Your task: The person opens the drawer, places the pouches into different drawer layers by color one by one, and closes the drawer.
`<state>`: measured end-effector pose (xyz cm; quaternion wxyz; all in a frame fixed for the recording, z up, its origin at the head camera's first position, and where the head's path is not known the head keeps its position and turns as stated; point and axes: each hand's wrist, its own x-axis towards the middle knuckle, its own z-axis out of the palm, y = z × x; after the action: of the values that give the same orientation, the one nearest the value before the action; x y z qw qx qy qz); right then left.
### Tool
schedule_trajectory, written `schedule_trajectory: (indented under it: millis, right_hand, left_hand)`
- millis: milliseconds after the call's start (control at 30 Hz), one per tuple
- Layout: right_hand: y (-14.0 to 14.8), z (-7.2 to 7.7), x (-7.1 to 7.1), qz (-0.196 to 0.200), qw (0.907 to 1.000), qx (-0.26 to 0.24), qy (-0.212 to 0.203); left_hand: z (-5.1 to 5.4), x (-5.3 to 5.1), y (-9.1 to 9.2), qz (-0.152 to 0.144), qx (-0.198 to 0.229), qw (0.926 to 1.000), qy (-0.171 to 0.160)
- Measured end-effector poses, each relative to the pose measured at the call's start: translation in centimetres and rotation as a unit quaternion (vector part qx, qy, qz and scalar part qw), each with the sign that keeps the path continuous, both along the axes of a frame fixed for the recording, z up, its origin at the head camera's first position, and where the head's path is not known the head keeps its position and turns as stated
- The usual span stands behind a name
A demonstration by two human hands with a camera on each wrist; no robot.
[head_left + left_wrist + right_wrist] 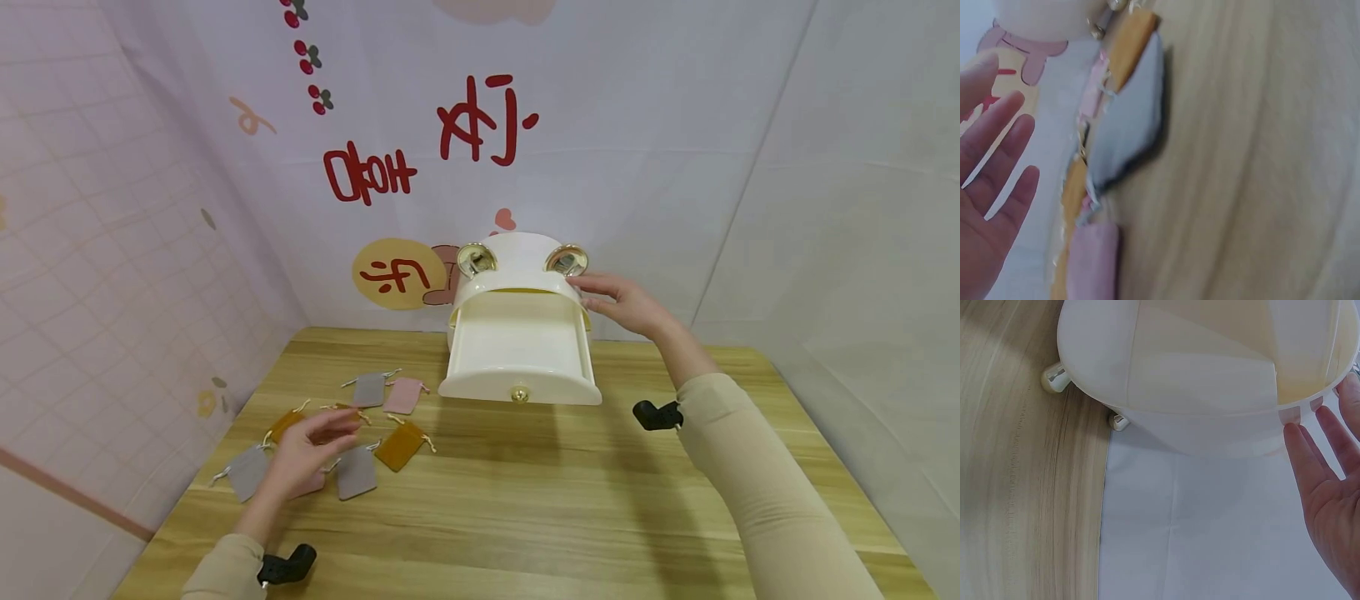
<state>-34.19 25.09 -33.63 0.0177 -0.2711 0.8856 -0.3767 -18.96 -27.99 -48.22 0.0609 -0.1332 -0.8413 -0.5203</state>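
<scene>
Wall (pixel 637 167) behind, table (pixel 525 508) beneath, drawer (pixel 517 382) jutting out between the hands.
The right hand (pixel 628 305), fingers extended, touches the right side of the box (pixel 517 254); pouches (pixel 356 475) lie below and around the left hand (pixel 306 450), fingers spread, empty.

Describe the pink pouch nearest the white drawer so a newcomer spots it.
On the wooden table, find the white box with its drawer pulled out. In the head view, just left of the drawer front, the pink pouch lies beside a grey pouch. Unlike the other pink pouch, partly hidden by the left hand, it shows whole.
</scene>
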Motion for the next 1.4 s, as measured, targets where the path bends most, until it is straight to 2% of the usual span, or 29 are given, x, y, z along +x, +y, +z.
schedule_trajectory:
  millis: [100,300,433,567,700,800,1133,1400]
  right_hand:
    - [0.0,-0.1,-0.1,-0.003,1.0,0.0,0.0]
    - [0.0,-0.3,-0.2,-0.003,0.9999,-0.009,0.003]
    - [0.0,-0.2,-0.2,-0.002,1.0,-0.003,0.002]
    - [0.0,-0.2,-0.2,0.002,1.0,-0.003,0.004]
    - [0.0,-0.3,-0.2,0.006,0.9999,-0.007,0.01]
    - [-0.1,-0.3,-0.2,0.007,0.9999,-0.009,0.011]
    - [0.0,-0.3,-0.3,0.01,0.9999,-0.005,0.006]
    - [0.0,-0.2,-0.2,0.013,0.9998,-0.003,0.011]
  left_hand:
    - [-0.5,0.0,-0.4,0.005,-0.016,0.9998,-0.014]
    - [-1.4,-0.2,-1.3,0.008,-0.015,0.9988,-0.045]
    - [-1.8,-0.3,-1.6,0.011,-0.03,0.9983,-0.048]
    - [-2.1,-0.3,-1.6,0.007,-0.064,0.9974,-0.033]
    - [-2.5,-0.3,-1.5,-0.003,-0.083,0.9964,-0.016]
    - [-2.8,-0.3,-1.4,0.0,-0.097,0.9953,-0.01]
    - [-3.7,-0.7,-1.5,0.004,-0.175,0.9842,0.022]
    - [-4.2,-0.8,-1.5,-0.002,-0.187,0.9811,0.051]
